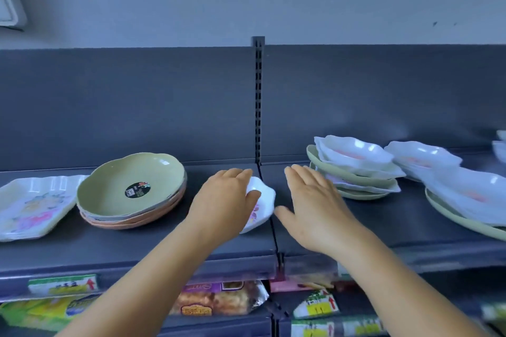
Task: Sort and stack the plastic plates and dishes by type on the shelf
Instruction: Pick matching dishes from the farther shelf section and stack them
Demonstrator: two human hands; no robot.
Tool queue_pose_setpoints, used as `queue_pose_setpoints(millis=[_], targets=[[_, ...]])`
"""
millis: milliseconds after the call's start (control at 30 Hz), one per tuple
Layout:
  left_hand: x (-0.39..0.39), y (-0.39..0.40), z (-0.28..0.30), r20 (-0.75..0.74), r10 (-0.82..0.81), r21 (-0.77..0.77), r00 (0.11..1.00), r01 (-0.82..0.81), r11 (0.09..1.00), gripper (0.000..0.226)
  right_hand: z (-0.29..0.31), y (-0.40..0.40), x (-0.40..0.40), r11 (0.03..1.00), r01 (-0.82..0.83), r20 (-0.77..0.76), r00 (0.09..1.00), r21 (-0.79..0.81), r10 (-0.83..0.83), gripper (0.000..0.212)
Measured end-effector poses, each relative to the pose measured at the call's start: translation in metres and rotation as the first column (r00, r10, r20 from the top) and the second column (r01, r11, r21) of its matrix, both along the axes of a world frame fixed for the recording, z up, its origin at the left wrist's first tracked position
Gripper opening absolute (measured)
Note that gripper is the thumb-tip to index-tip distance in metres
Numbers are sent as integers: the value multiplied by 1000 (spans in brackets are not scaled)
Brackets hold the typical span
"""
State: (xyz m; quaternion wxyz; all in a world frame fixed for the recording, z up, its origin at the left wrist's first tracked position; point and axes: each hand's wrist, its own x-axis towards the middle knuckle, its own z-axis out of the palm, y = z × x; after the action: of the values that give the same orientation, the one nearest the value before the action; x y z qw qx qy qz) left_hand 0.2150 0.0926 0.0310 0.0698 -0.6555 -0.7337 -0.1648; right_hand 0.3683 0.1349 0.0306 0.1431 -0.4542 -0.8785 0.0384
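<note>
Scalloped white dish (261,201) gripped by left hand (223,201); right hand (315,206) flat, fingers spread.

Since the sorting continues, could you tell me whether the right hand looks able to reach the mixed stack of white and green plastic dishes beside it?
Probably yes: the right hand is open, with bare shelf between it and the mixed stack of white and green plastic dishes.

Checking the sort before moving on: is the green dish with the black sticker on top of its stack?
Yes, the green dish with the black sticker tops the stack, orange dishes beneath.
</note>
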Motion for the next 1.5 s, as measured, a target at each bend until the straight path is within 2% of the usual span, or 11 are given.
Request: queue_pose_setpoints(millis=[67,300,533,667,800,967,1167,1333,1500], targets=[[25,16,2,2,0,-5,1000,0,1000,43,1,14,25,1000,19,-1,1000,3,-19,68],[91,66,3,2,-54,13,999,54,998,46,3,52,96,998,55,-17,998,28,-55,52],[126,107,5,-7,-66,-7,998,66,998,39,0,87,138,994,109,-38,993,27,-108,52],[137,134,9,16,-70,-16,997,70,997,41,1,108,153,979,201,-96,975,-24,-202,50],[141,166,12,31,-39,-11,999,40,999,39,-1,136,159,940,326,-124,933,-100,-337,52],[135,195,9,70,10,-30,998,-8,1000,44,-3,160,156,886,423,-105,889,-188,-446,45],[127,210,9,153,61,-53,986,-54,997,38,-8,177,146,843,442,-190,840,-306,-509,30],[123,217,10,197,73,-115,978,-51,992,39,-9,180,139,788,457,-268,766,-413,-584,34],[122,215,11,293,48,-38,955,-38,999,29,-8,173,137,779,480,-300,735,-403,-608,27]])
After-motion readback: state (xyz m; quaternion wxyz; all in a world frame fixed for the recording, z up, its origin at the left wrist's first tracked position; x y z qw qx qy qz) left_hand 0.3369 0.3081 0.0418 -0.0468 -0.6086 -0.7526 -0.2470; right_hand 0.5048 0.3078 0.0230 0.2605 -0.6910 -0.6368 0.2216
